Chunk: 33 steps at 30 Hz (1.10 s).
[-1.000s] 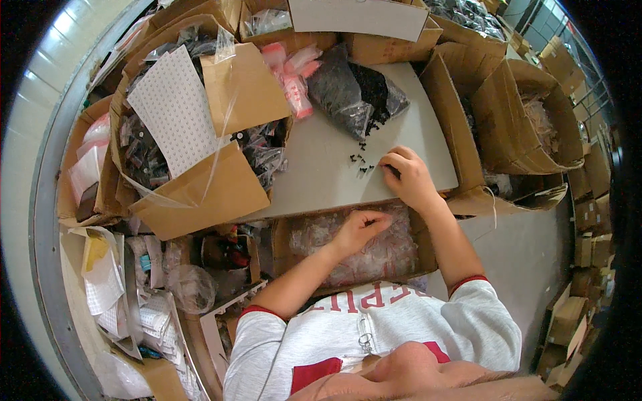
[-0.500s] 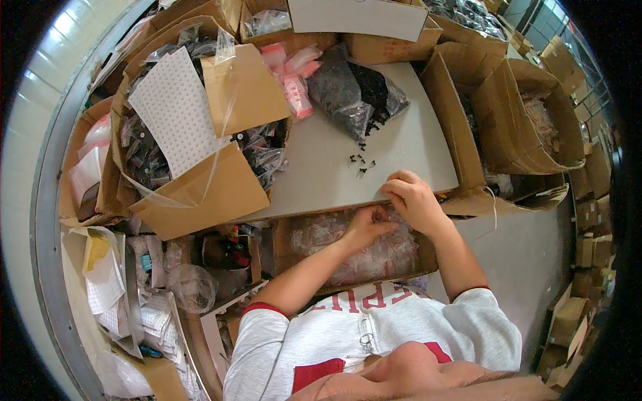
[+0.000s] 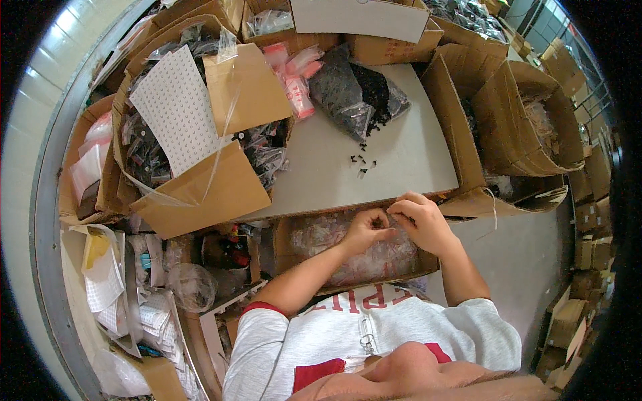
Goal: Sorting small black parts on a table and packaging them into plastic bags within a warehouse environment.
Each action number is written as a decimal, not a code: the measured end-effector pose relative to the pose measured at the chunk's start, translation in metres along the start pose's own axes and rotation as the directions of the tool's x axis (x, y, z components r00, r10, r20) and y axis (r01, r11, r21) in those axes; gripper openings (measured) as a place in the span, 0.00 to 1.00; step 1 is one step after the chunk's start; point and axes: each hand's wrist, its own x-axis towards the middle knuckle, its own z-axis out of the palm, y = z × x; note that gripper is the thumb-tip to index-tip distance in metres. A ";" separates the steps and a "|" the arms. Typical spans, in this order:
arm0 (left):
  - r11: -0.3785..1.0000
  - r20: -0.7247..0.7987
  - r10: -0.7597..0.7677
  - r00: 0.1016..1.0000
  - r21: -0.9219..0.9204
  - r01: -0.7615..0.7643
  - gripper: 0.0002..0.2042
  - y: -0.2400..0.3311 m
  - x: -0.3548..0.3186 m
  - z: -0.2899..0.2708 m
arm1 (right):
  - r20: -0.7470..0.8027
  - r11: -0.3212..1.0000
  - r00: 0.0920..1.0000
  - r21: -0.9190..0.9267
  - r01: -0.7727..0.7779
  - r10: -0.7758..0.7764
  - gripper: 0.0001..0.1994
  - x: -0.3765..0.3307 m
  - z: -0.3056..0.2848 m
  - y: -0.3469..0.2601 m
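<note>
Black screw-like parts (image 3: 374,97) are heaped at the far side of the white table (image 3: 321,180), by a clear plastic bag (image 3: 338,93). Many are left in it; only a few loose parts (image 3: 362,159) are spread nearer. Over the near cardboard box (image 3: 282,248), filled with clear plastic bags (image 3: 354,269), the left hand (image 3: 368,229) and right hand (image 3: 422,219) are curled close together; what is held cannot be told.

Red lettering (image 3: 358,300) across grey shirt (image 3: 401,317); small red print (image 3: 400,51), unreadable, on pink bag (image 3: 298,95), cardboard box (image 3: 371,48)
</note>
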 end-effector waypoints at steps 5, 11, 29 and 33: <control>0.974 -0.002 0.222 0.975 0.038 -0.222 0.10 0.002 -0.006 -0.003 | -0.031 0.995 0.996 0.051 0.082 -0.080 0.08 -0.001 -0.005 -0.012; 0.967 0.020 0.250 0.968 0.035 -0.251 0.10 0.010 -0.006 -0.008 | -0.025 0.994 0.995 0.054 0.093 -0.092 0.07 0.001 -0.004 -0.008; 0.867 0.037 0.021 0.999 0.497 -0.036 0.19 0.044 -0.018 -0.016 | 0.197 0.700 0.885 -0.691 -0.181 0.423 0.11 -0.002 0.142 0.130; 0.839 0.021 0.042 0.999 0.542 -0.046 0.21 0.044 -0.018 -0.016 | -0.024 0.789 0.921 -0.508 -0.346 0.389 0.16 -0.001 0.207 0.186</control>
